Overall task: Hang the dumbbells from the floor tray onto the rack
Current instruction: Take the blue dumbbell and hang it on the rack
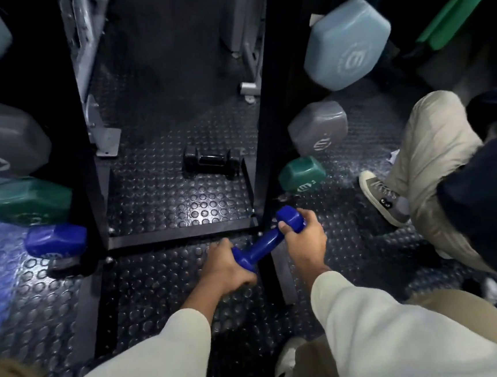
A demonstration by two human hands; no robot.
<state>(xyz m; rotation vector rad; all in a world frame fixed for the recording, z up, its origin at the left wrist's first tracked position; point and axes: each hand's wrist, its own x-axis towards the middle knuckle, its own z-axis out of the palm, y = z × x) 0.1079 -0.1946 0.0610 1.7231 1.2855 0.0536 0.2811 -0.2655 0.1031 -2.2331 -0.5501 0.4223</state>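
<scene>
Two hands on one blue dumbbell [268, 240]: left hand [229, 269] wrapped around the near head, right hand [302, 237] closed over the far head, bar slanting up and to the right between them. Held just above the studded floor, right in front of the floor tray [182, 233] and close to the right black upright [264, 163] of the rack. No open grip on either side; both curl firmly round the weight.

Judged the step in hand: carrying this piece to its free place on the right side of the rack, probably below the green head [301, 174], matching the blue head [55, 240] already hung on the left. Best done level: raise the low left end until the bar runs straight across, then slide in square rather than at a slant. Worth keeping fingers off the faces that meet the cradle, since pinching looks likely with palms capping both heads. Hooks themselves hidden in shadow, so exact seat hard to tell. One black dumbbell [210, 163] lying in the tray, well apart, for later. Mind the bystander's shoe [381, 197] near the right.
</scene>
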